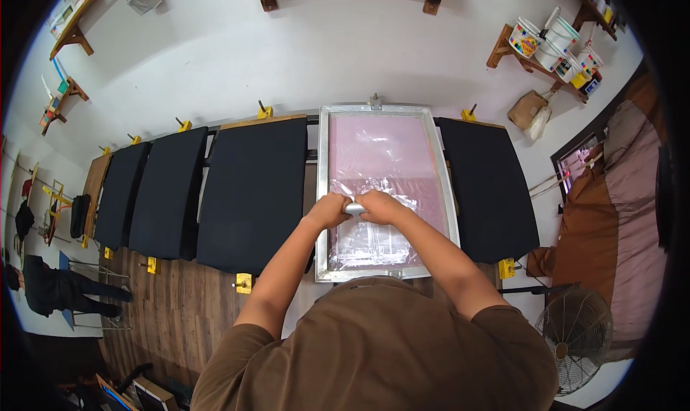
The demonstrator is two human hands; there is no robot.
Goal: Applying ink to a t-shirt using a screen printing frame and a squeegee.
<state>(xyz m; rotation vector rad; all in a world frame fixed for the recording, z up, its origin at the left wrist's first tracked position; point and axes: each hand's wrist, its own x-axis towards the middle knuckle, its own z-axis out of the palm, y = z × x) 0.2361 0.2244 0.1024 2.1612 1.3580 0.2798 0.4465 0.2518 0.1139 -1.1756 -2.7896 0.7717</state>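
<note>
Two hands hold one silver bar (over one pink screen).

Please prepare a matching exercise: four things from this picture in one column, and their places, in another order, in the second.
1. silver handle
2. framed pink screen
3. wire-caged fan
4. white tubs

A. on a wall shelf
B. between black-covered boards
C. in the left hand and right hand
D. at the lower right

Pairs: 1-C; 2-B; 3-D; 4-A
</note>
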